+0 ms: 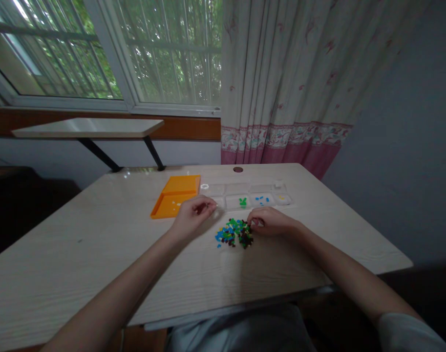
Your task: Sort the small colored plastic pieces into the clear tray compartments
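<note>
A heap of small plastic pieces [230,231] in blue, green, yellow and dark brown lies on the table in front of me. At the heap's right edge is my right hand [269,221], its fingers curled in; whatever they pinch is hidden. My left hand [195,215] is closed in a pinch beside the near left compartment of a transparent divided tray [237,187]; a tiny pale thing may show at its fingertips. In the tray's near row are green pieces [243,202], blue pieces [262,199] and a few yellow pieces [281,197].
An orange hinged case [180,185] lies open left of the tray, with a few whitish bits in its near half. The table [109,249] has a round cable hole [238,169] at the back. A raised shelf [94,126] stands back left, before the window; a curtain [266,98] hangs behind.
</note>
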Demonstrator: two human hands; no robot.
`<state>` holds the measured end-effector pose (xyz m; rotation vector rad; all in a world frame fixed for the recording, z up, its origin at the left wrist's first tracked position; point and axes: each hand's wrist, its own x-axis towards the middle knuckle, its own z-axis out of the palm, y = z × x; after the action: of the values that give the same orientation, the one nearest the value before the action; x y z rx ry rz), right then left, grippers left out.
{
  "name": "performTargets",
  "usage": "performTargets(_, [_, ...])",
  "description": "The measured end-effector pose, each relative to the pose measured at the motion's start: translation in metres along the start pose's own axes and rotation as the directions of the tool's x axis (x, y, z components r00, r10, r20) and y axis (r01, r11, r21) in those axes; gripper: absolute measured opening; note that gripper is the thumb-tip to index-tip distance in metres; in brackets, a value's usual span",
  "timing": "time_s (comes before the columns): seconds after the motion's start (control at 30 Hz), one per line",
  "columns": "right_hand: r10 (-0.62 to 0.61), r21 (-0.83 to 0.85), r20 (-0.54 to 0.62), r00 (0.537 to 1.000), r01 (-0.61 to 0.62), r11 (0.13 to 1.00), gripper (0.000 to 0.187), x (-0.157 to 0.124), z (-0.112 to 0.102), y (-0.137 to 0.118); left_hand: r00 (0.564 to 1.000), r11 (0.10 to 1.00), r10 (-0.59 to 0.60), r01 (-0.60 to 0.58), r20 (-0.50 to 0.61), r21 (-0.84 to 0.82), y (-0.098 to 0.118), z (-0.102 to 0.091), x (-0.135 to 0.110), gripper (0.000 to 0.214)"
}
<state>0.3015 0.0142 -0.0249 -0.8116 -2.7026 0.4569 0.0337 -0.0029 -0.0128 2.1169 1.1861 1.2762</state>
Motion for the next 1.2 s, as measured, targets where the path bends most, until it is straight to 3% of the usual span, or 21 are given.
performTargets(0.1, [0.009, 0.001, 0.015, 1.0, -0.009, 1.0, 0.015, 0.0, -0.001, 0.0, 0.99, 0.996, 0.084, -0.082, -0.112, 0.014, 0.004, -0.001, -0.003, 0.016])
performTargets(0.23, [0.014, -0.001, 0.011, 1.0, -0.014, 1.0, 0.014, 0.0, -0.001, 0.0, 0.973, 0.985, 0.173, -0.17, -0.156, 0.033, 0.011, -0.002, -0.005, 0.011])
performTargets(0.43, [0.015, 0.0, 0.017, 1.0, -0.015, 1.0, 0.013, 0.0, -0.001, 0.001, 0.968, 0.977, 0.204, -0.193, -0.147, 0.088, 0.014, 0.0, -0.006, 0.011])
performTargets(0.57, [0.025, -0.01, 0.025, 0.999, -0.024, 1.0, 0.014, 0.0, -0.001, 0.0, 0.978, 0.958, 0.198, -0.181, -0.06, 0.221, 0.003, -0.019, 0.004, 0.018])
performTargets(0.67, [0.039, -0.025, 0.021, 0.999, -0.039, 0.999, 0.014, 0.0, -0.002, -0.001, 0.992, 0.887, 0.077, -0.112, 0.095, 0.448, -0.017, -0.052, 0.015, 0.026])
performTargets(0.73, [0.045, -0.027, 0.016, 0.999, -0.044, 0.999, 0.014, 0.0, -0.002, 0.0, 0.978, 0.735, -0.105, -0.045, 0.178, 0.677, -0.035, -0.076, 0.021, 0.027])
performTargets(0.8, [0.046, -0.023, 0.017, 0.999, -0.046, 0.999, 0.014, 0.0, -0.001, 0.001, 0.929, 0.556, -0.325, 0.035, 0.178, 0.831, -0.054, -0.097, 0.023, 0.024])
performTargets(0.83, [0.047, -0.022, 0.019, 0.999, -0.046, 0.999, 0.014, 0.0, -0.001, 0.001, 0.894, 0.509, -0.408, 0.056, 0.184, 0.859, -0.063, -0.104, 0.023, 0.023])
performTargets(0.93, [0.045, -0.023, 0.03, 0.999, -0.045, 0.999, 0.015, 0.0, 0.0, 0.003, 0.833, 0.497, -0.513, 0.091, 0.207, 0.863, -0.083, -0.115, 0.02, 0.025])
performTargets(1.2, [0.08, -0.014, 0.062, 0.995, -0.079, 0.997, 0.019, 0.0, -0.003, 0.002, 0.831, 0.571, -0.493, 0.087, 0.257, 0.816, -0.095, -0.111, 0.02, 0.038])
